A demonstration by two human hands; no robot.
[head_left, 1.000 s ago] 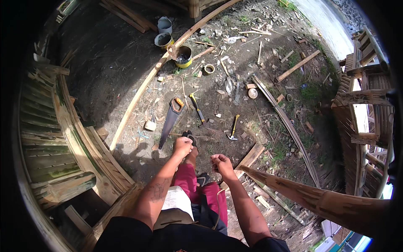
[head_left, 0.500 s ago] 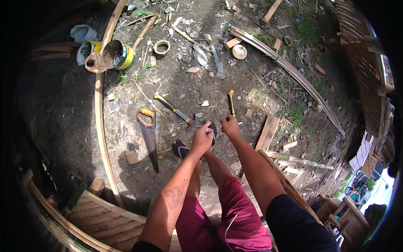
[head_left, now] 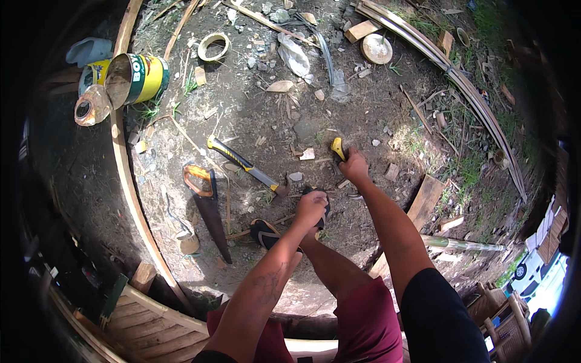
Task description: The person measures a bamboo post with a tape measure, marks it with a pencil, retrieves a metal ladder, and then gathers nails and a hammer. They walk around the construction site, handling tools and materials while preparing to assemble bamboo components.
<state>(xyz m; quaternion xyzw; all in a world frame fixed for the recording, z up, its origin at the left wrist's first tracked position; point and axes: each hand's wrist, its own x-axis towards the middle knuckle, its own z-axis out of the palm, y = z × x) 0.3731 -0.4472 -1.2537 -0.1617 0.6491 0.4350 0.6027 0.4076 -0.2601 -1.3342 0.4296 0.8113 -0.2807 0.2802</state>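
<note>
My right hand [head_left: 355, 167] is down at a tool's yellow-and-black handle [head_left: 338, 147], fingers closed around it; the rest of that tool is mostly hidden. Over my right sandal [head_left: 327, 212], my left hand [head_left: 312, 206] is closed, and whatever it may hold is out of sight. Left of my hands lies a long tool with a yellow-and-black grip, grey shaft and rusty head [head_left: 248, 166], like a hammer or hatchet. Farther left, a handsaw [head_left: 209, 209] with an orange-and-black handle lies on the dirt.
A yellow-and-green paint bucket [head_left: 145, 78] lies tipped at the far left beside a long wooden pole [head_left: 125, 163]. A tape roll [head_left: 213, 46] and a white plastic bag [head_left: 293, 55] lie beyond. Bundled strips [head_left: 478, 97] and a plank [head_left: 423, 202] are at right. Slatted bamboo [head_left: 157, 327] borders the near left.
My right hand has moved away from my left, forward and right, onto the yellow-and-black handle. My left hand stays closed near the sandal. The view has shifted closer to the ground.
</note>
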